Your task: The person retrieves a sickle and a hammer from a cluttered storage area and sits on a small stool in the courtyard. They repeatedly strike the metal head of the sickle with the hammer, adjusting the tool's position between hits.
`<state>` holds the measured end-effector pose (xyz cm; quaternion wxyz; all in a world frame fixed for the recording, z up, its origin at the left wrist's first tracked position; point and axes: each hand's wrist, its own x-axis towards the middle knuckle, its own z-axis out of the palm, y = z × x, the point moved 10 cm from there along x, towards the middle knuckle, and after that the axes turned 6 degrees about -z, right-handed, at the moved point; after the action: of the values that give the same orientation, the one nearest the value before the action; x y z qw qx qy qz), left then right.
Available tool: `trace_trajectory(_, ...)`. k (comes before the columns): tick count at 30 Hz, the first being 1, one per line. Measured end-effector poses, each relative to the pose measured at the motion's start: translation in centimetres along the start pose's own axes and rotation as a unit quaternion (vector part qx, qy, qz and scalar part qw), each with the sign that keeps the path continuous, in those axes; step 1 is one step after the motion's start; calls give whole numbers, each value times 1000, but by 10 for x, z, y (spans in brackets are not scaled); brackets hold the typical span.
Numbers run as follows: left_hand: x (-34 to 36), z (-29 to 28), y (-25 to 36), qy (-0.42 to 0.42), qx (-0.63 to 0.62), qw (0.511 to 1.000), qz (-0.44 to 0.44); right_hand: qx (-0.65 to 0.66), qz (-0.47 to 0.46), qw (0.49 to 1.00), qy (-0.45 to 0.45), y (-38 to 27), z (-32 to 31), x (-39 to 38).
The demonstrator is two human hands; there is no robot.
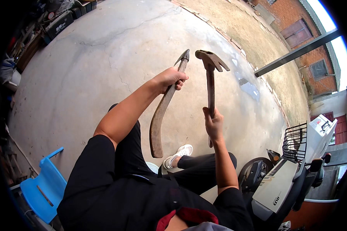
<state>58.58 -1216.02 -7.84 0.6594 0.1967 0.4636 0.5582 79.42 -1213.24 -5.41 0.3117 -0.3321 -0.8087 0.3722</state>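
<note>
My left hand (172,79) is closed round the upper part of a tool with a long curved wooden handle (158,119). Its dark, pointed metal head (184,56) is seen nearly edge-on, so its exact kind is hard to tell. The wide handle end hangs down toward my lap. My right hand (214,122) grips the lower handle of a claw hammer (211,82), held upright. The rusty hammer head is at the top, its claw pointing right. Both tools are up off the ground, side by side and apart from each other.
Below the tools lies a cracked concrete floor (115,73). A blue plastic chair (46,184) stands at the lower left, and a parked electric scooter (275,184) at the lower right. Clutter lines the left edge. A metal post (297,54) rises at the upper right, before a brick building (293,23).
</note>
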Motion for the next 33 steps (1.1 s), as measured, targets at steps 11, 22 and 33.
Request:
trace_trajectory(11, -3, 6, 9, 17, 11, 999, 30, -26, 2, 999, -38, 2, 33, 11)
trace_trajectory(22, -6, 4, 17, 24, 39, 997, 54, 19, -6, 1000, -3, 10, 23, -3)
trace_trajectory(33, -6, -13, 25, 73, 98, 988, 95, 130, 13, 991, 31, 15, 11, 11)
